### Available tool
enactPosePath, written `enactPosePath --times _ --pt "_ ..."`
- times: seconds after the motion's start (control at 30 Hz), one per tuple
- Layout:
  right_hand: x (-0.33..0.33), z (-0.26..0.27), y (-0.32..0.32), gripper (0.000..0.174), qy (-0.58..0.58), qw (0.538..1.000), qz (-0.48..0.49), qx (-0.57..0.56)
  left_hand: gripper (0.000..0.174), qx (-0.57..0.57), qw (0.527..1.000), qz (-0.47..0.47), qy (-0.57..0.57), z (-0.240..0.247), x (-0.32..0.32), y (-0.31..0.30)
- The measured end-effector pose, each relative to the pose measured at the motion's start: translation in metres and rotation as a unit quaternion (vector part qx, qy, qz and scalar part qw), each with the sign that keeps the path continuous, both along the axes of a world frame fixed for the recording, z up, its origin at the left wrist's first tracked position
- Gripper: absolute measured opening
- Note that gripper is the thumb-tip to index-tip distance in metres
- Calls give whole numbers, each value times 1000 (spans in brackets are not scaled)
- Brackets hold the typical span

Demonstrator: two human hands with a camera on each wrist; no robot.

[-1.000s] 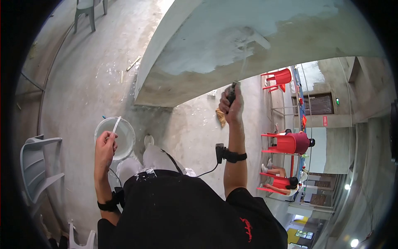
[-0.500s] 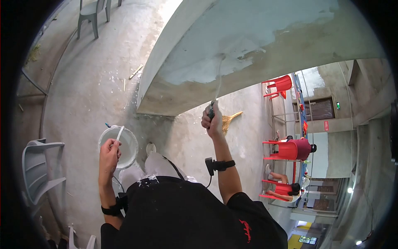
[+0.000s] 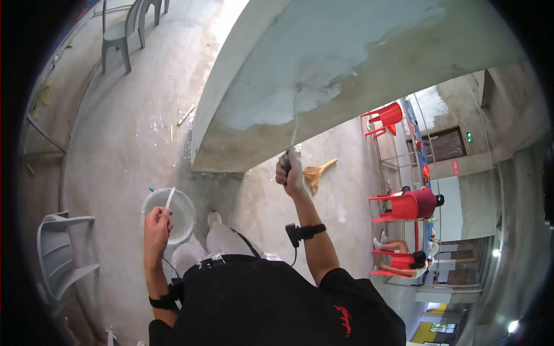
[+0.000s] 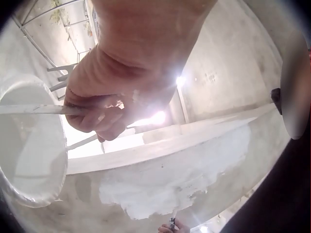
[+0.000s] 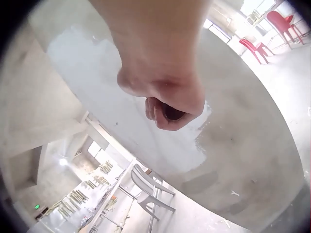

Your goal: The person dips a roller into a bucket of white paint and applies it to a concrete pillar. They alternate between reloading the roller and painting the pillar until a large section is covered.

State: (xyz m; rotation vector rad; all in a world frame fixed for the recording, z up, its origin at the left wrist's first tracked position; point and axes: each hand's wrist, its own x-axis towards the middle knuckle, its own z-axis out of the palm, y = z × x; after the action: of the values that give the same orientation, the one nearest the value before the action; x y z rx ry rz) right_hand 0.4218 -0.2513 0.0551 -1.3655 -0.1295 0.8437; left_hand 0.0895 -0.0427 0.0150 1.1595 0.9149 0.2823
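Note:
In the head view the right hand [image 3: 291,171] grips a dark handle [image 3: 287,161]; a thin pale tool edge runs from it up against the partly coated wall [image 3: 259,86]. The right wrist view shows the fist [image 5: 165,97] curled round the dark handle end [image 5: 173,112], with light coating on the wall behind. The left hand [image 3: 157,230] pinches a narrow white strip [image 3: 171,198] over the rim of a white bucket [image 3: 192,210]. In the left wrist view the strip [image 4: 34,109] reaches from the fingers [image 4: 95,119] across the bucket's opening.
A straw broom [image 3: 314,176] lies on the floor beyond the right hand. A grey chair [image 3: 60,251] stands at left, another [image 3: 118,34] at upper left. Two people sit on red chairs [image 3: 402,206] at right. Small sticks [image 3: 186,115] lie near the wall's edge.
The right hand has moved left and down in the head view, its tool drawn along the wall. The left hand still holds the strip by the bucket. The head view has shifted slightly.

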Motion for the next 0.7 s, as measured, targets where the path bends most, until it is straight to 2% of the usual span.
enactPosePath --times 0.13,0.27,0.33,0.47,0.53,0.63,0.7 --pt "-1 6 -3 50 -36 999 -19 -27 19 3 1000 -16 11 2 1 1" --pt "9 51 9 50 -78 996 -11 32 19 -2 1000 -20 10 5 2 1" --pt "16 57 14 49 -91 995 -12 46 19 -3 1000 -23 10 5 3 0" --pt "10 33 18 49 -30 997 -10 75 19 1 1000 -22 15 6 5 -1" --pt "2 8 16 50 -9 999 -25 44 19 0 1000 -17 13 6 6 -1" --pt "-8 -17 4 49 9 1000 5 -1 19 -4 1000 -8 6 5 3 1" --pt "-11 -17 -1 49 6 1000 3 -4 19 -7 1000 -4 1 5 3 2"
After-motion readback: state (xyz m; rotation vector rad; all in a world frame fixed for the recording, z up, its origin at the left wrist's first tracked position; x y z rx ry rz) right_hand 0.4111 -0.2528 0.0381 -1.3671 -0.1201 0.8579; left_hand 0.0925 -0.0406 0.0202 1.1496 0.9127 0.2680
